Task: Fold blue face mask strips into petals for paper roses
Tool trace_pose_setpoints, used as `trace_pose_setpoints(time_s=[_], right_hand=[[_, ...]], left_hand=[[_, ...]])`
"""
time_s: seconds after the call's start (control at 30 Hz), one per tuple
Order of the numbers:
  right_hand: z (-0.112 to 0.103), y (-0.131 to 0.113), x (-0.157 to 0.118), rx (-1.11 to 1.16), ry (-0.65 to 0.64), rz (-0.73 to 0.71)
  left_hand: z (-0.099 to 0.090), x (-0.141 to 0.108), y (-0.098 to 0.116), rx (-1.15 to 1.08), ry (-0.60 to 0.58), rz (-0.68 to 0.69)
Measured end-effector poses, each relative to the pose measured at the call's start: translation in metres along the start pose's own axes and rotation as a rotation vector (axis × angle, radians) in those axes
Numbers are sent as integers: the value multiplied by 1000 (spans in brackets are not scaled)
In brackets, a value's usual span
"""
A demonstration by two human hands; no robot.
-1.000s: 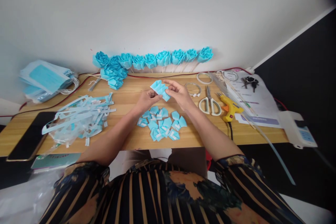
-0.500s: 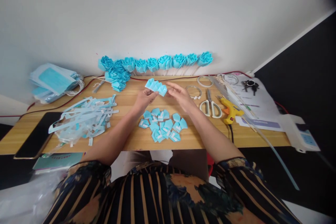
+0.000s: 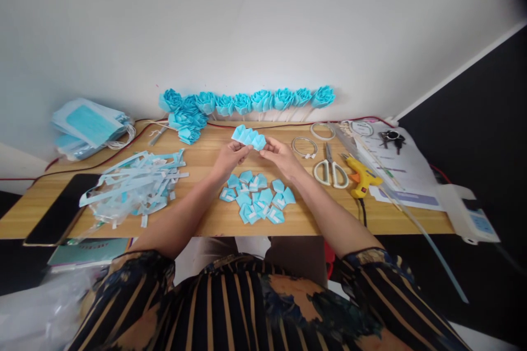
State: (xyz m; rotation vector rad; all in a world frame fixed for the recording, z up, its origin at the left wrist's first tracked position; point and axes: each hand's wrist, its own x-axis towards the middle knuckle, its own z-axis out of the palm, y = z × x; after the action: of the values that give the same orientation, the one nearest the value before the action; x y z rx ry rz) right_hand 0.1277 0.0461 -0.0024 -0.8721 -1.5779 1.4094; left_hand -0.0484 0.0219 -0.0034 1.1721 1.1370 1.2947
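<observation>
Between my two hands, above the table, is a light-blue strip of mask fabric point(image 3: 248, 136) with a zigzag upper edge of several pointed folds. My left hand point(image 3: 231, 157) pinches its lower left part between thumb and fingers. At its right end, my right hand point(image 3: 280, 154) grips the strip with thumb and fingertips. Just below the hands, several folded blue petals point(image 3: 265, 196) lie in a loose cluster on the wood, some showing white strips.
Blue fabric roses point(image 3: 262, 100) line the wall. To the left are face masks point(image 3: 86, 123), fabric scraps point(image 3: 135, 184) and a phone point(image 3: 61, 208). On the right lie scissors point(image 3: 329, 167), wire coils point(image 3: 304, 146), a yellow glue gun point(image 3: 362, 175), papers point(image 3: 405, 167) and keys point(image 3: 393, 138).
My right hand's fingers, stretched out before, have closed onto the strip's right end. The view has shifted slightly, and the strip sits a little lower and further right.
</observation>
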Motion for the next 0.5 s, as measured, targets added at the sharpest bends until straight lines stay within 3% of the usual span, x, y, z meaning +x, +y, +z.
trace_pose_setpoints(time_s=[0.13,0.23,0.37,0.5], right_hand=[[-2,-2,2,-39,21,-10],[-2,4,14,-52,-22,31],[7,19,41,-200,-126,219],[23,28,66,-348,-169,248]], left_hand=[[-8,2,9,43,56,36],[-24,10,11,84,175,72],[-49,26,1,206,408,135],[-63,37,-11,241,506,185]])
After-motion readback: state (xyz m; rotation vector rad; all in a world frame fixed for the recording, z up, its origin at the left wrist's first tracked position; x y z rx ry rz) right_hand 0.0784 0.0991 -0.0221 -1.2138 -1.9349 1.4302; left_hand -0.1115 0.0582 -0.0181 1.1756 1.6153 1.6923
